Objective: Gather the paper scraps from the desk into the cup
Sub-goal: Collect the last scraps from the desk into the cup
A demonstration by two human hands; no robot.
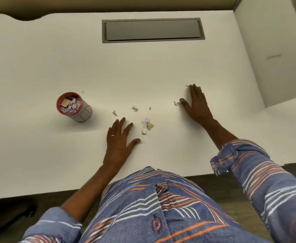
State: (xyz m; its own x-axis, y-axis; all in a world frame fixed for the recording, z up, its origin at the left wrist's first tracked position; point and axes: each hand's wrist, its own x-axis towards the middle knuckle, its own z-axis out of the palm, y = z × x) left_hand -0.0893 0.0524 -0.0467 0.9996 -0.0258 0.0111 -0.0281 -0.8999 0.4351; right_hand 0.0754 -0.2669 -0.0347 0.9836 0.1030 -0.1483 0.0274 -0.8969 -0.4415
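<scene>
A red-rimmed paper cup [74,107] stands on the white desk [38,64] at the left, filled with crumpled scraps. Several small white scraps lie in the middle; the largest cluster [146,125] includes a tan piece. My left hand [120,139] lies flat on the desk, fingers spread, just left of that cluster and holding nothing. My right hand [196,102] is flat on the desk farther right, fingers together, with a tiny scrap [175,103] by its thumb and another [187,86] at its fingertips. One scrap [82,91] lies just behind the cup.
A grey cable hatch [152,30] is set into the desk at the back. A white partition wall [270,55] bounds the desk on the right. The desk's front edge runs just before my patterned shirt [154,204].
</scene>
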